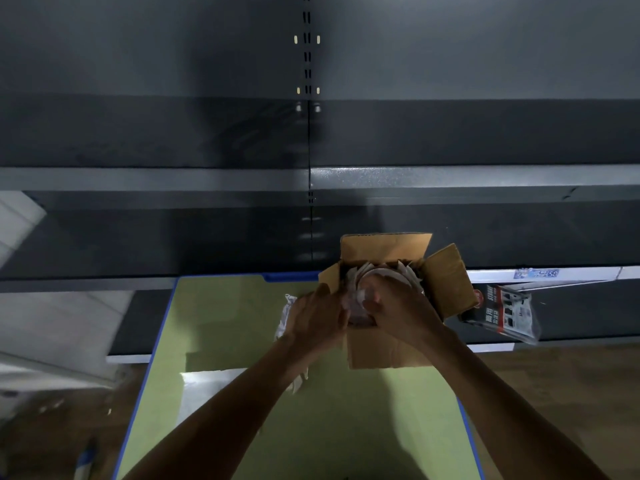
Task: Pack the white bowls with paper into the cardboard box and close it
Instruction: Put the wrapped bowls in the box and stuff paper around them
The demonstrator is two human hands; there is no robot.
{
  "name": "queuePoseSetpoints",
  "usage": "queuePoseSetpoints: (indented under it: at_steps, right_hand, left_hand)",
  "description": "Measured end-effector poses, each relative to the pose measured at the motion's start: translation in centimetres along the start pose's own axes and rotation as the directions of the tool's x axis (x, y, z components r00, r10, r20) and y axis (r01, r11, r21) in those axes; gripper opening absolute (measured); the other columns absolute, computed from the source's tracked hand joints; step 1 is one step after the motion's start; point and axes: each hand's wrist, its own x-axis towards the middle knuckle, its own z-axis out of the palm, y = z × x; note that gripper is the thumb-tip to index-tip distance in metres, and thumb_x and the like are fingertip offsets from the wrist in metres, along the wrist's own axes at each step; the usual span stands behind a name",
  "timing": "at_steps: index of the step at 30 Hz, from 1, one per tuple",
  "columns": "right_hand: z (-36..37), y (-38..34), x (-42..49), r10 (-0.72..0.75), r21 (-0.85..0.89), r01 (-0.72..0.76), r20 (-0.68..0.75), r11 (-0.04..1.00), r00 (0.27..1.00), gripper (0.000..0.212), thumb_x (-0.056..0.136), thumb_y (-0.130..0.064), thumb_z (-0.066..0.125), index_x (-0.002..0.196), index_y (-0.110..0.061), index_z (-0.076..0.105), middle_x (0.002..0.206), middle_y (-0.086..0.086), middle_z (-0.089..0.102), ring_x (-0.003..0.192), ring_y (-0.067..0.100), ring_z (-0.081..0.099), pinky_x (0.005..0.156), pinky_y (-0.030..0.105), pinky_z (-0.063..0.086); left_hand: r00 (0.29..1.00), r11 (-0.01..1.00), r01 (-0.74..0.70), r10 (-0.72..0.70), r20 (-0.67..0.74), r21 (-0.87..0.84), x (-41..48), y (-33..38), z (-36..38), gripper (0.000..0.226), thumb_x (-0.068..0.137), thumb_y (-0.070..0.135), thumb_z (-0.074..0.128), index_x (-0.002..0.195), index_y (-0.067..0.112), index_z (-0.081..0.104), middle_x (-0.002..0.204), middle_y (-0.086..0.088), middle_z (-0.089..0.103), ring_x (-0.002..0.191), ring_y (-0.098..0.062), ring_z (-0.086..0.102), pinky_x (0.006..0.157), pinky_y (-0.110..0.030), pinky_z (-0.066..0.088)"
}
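The hands hide most of the white bowl (381,276) in the cardboard box (388,348), so only its far rim shows. The left hand (317,318) covers much of the crumpled paper (286,315) beside the box. The near table (346,427) edge is cut off, and the packet (502,311) print on the right is too blurred to read.

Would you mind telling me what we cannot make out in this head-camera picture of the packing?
- Inside of the cardboard box: the left hand and right hand cover its opening, so the bowl count is unknown.
- White bowl: only a rim edge shows among the paper.
- Crumpled paper left of the box: mostly behind the left hand.
- Printed packet to the right: text too blurred to read.
- Grasp: motion blur hides what the fingers hold.
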Motion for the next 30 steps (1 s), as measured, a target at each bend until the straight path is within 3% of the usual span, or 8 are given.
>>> queuePoseSetpoints:
  at_steps: [2,4,6,13,17,21,27,30]
  right_hand:
    - [-0.6,-0.6,0.5,-0.056,0.003,0.057,-0.109,0.998,0.992,0.038,0.101,-0.043,0.027,0.1,-0.017,0.054,0.088,0.006,0.066,0.095,0.023,0.053,0.114,0.031,0.021]
    - [-1.4,-1.2,1.2,-0.013,0.07,0.01,0.037,0.997,0.999,0.017,0.094,-0.03,0.052,0.099,-0.018,0.063,0.092,0.004,0.069,0.094,0.022,0.059,0.1,0.041,0.042]
    - [-1.7,-1.6,1.3,0.044,0.085,-0.063,0.219,0.994,0.975,0.02,0.086,-0.03,0.057,0.101,-0.025,0.068,0.101,-0.004,0.068,0.098,0.016,0.061,0.098,0.038,0.043]
    - [-0.8,-6.7,0.8,-0.036,0.183,-0.021,0.304,0.983,0.952,0.017,0.094,-0.025,0.057,0.109,-0.024,0.064,0.107,-0.009,0.06,0.098,0.01,0.055,0.08,0.025,0.046]
    - [1.6,-10.2,0.5,-0.106,0.29,-0.023,0.421,0.957,0.901,0.029,0.094,-0.019,0.055,0.123,-0.019,0.061,0.12,-0.003,0.061,0.109,0.014,0.056,0.087,0.028,0.045]
    - [5.8,-12.3,-2.4,-0.149,0.228,0.006,0.614,0.974,0.775,0.046,0.093,-0.015,0.052,0.138,-0.013,0.046,0.126,0.008,0.056,0.113,0.024,0.058,0.09,0.034,0.045]
    - [11.9,-12.5,-7.3,0.066,-0.01,-0.086,0.732,0.996,0.678,0.076,0.095,-0.036,0.051,0.155,-0.025,0.006,0.145,0.01,0.034,0.118,0.029,0.054,0.091,0.039,0.047]
    - [13.4,-11.8,-8.1,0.142,-0.048,-0.155,0.724,0.987,0.675,0.073,0.092,-0.034,0.056,0.152,-0.023,0.017,0.147,0.017,0.035,0.116,0.034,0.057,0.089,0.04,0.049]
  left_hand:
    - [0.999,0.998,-0.017,0.015,-0.042,-0.066,-0.4,-0.6,-0.4,0.03,0.1,0.038,0.037,0.127,0.033,0.05,0.096,-0.001,0.061,0.073,-0.015,0.061,0.064,-0.028,0.046]
    - [0.998,0.992,-0.003,-0.005,-0.059,-0.127,-1.0,-1.5,-0.7,0.025,0.1,0.035,0.04,0.121,0.03,0.052,0.094,0.001,0.062,0.077,-0.015,0.063,0.07,-0.03,0.052]
    - [0.996,0.986,0.043,-0.055,-0.069,-0.161,-1.6,-2.8,-0.9,0.02,0.099,0.033,0.045,0.113,0.026,0.057,0.094,0.001,0.062,0.081,-0.014,0.064,0.074,-0.029,0.051]
    - [0.985,0.971,0.126,-0.147,-0.092,-0.204,-3.9,-7.4,-0.4,0.016,0.095,0.026,0.055,0.106,0.024,0.066,0.098,0.001,0.065,0.083,-0.013,0.062,0.071,-0.023,0.043]
    - [0.98,0.964,0.186,-0.196,-0.04,-0.188,-6.0,-9.2,1.1,0.02,0.091,0.024,0.059,0.109,0.021,0.067,0.101,-0.002,0.067,0.089,-0.017,0.061,0.077,-0.027,0.045]
    - [0.966,0.94,0.251,-0.231,0.113,-0.23,-8.3,-10.5,3.5,0.034,0.088,0.017,0.061,0.122,0.022,0.063,0.111,-0.004,0.065,0.1,-0.021,0.062,0.088,-0.03,0.049]
    - [0.94,0.924,0.282,-0.214,0.265,-0.258,-10.2,-10.4,7.4,0.06,0.086,0.021,0.066,0.143,0.02,0.045,0.123,-0.007,0.064,0.111,-0.025,0.061,0.094,-0.034,0.049]
    - [0.928,0.93,0.292,-0.219,0.302,-0.224,-10.4,-10.1,8.7,0.065,0.088,0.025,0.063,0.147,0.017,0.037,0.127,-0.009,0.062,0.113,-0.026,0.06,0.095,-0.034,0.048]
